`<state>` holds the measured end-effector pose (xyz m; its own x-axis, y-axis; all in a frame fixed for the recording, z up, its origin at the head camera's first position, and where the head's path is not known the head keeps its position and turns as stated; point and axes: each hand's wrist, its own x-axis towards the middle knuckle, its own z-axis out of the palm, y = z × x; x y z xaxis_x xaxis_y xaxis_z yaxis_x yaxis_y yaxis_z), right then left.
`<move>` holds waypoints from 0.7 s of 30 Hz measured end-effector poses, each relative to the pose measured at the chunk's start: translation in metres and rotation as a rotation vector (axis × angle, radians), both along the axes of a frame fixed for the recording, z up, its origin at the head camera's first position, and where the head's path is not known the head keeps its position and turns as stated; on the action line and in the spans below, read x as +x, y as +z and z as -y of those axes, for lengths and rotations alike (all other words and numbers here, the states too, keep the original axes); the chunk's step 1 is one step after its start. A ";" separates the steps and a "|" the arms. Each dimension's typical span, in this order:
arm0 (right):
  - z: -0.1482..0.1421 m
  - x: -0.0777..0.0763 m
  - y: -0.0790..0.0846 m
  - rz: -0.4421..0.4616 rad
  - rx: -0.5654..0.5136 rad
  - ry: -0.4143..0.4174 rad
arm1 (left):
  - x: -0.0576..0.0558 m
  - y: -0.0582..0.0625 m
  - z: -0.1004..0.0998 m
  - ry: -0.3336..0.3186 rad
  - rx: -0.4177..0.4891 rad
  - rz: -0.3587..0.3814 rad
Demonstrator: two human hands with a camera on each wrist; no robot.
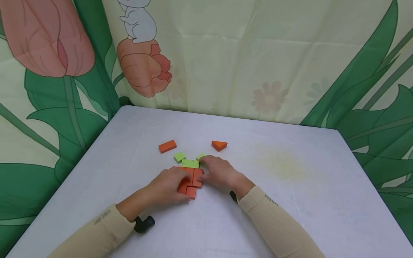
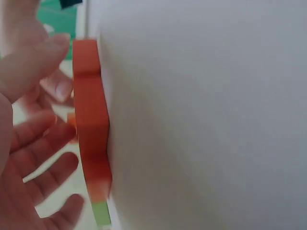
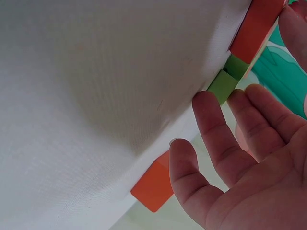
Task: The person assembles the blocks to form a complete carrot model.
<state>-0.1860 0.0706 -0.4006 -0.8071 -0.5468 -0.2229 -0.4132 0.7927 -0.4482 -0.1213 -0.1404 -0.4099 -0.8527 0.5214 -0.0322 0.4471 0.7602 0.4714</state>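
Flat orange blocks [image 1: 189, 174] lie packed together on the white table, with a smaller orange block [image 1: 191, 192] at their near end. A notched light-green block [image 1: 190, 163] adjoins their far side. Small green blocks sit off its two corners, the left green block [image 1: 179, 157] in plain sight and the right green block [image 3: 221, 87] partly hidden by fingers. My left hand [image 1: 169, 184] is at the group's left side, fingers loosely spread over its edge and thumb by the near block. My right hand [image 1: 220, 172] has fingertips right at the right green block and its thumb beside the orange blocks.
Farther back on the table lie an orange rectangular block [image 1: 167, 146] and, to the right, an orange triangular block [image 1: 219, 145]. A curtain [image 1: 226, 71] printed with flowers and leaves hangs behind the table's far edge.
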 end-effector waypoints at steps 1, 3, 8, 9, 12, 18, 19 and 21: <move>0.000 0.000 0.000 -0.001 -0.004 -0.002 | 0.000 -0.001 -0.003 -0.004 0.008 -0.017; -0.001 0.000 0.001 -0.001 -0.011 -0.003 | 0.000 -0.003 -0.007 -0.002 0.021 -0.045; -0.002 0.001 0.001 -0.006 -0.014 0.006 | 0.001 -0.004 -0.013 0.033 -0.003 -0.075; -0.002 0.001 0.001 -0.008 -0.013 0.006 | 0.001 -0.003 -0.013 0.035 -0.009 -0.073; -0.002 0.001 0.001 -0.010 -0.014 0.003 | 0.000 -0.001 -0.011 0.024 0.005 -0.046; -0.002 0.001 0.001 0.011 -0.025 -0.004 | -0.005 0.003 0.003 -0.008 0.057 0.097; -0.002 0.001 0.001 0.011 -0.025 -0.003 | -0.006 0.003 0.005 -0.007 0.047 0.107; -0.002 0.001 0.001 0.008 -0.020 0.000 | -0.006 0.003 0.009 -0.005 0.023 0.103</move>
